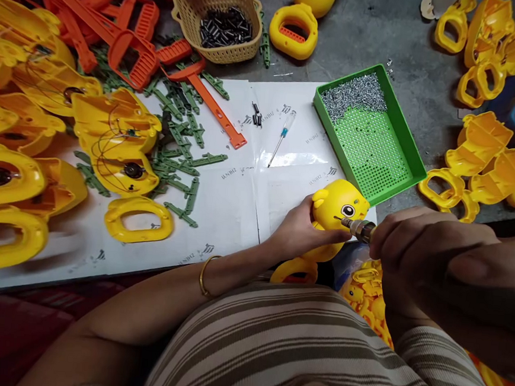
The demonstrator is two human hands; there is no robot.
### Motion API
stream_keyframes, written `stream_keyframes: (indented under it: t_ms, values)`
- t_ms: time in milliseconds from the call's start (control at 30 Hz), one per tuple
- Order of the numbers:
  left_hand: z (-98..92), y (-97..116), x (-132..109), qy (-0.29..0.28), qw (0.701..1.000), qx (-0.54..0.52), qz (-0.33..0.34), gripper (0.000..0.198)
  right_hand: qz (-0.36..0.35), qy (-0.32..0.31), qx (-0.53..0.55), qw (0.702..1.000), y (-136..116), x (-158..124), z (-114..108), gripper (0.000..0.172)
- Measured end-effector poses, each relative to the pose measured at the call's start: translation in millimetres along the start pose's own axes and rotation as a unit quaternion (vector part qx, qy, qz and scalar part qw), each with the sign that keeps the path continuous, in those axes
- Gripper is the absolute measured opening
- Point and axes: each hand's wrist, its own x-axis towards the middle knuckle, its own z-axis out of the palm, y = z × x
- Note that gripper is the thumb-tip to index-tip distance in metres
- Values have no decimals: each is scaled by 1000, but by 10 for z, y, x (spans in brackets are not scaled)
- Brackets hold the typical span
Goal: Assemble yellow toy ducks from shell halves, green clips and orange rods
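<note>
My left hand is wrapped round a yellow toy duck at the table's front edge. The duck's round head with a printed eye faces up, and a yellow ring-shaped handle shows below it. In my right hand is a power screwdriver, its body mostly hidden by my fingers. The screwdriver's metal nose points left, and its bit meets the duck's head beside the eye. Just beyond the duck stands a green tray with many small silver screws heaped at its far end.
A small screwdriver and a few black pins lie on the white sheet. Green plastic strips, orange parts and yellow shells crowd the left. Behind stands a beige basket of black pieces. More yellow shells lie right.
</note>
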Motion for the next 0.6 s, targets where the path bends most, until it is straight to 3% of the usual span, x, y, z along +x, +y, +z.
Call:
stream_keyframes:
  t_ms: [100, 233, 467, 533, 600]
  values:
    - [20, -32, 19, 2, 1000, -3, 6, 76, -37, -10, 5, 999, 105, 27, 17, 16]
    - [35, -12, 8, 0, 1000, -18, 20, 69, -24, -53, -1, 998, 167, 73, 46, 30]
    - [59, 31, -14, 17, 999, 20, 24, 65, 12, 51, 31, 998, 240, -23, 66, 36]
    - [63, 28, -12, 22, 998, 47, 21, 67, 7, 48, 35, 998, 254, -29, 33, 32]
    - [66, 26, -15, 20, 998, 61, 14, 70, -14, 1, 38, 999, 246, 1, 8, 23]
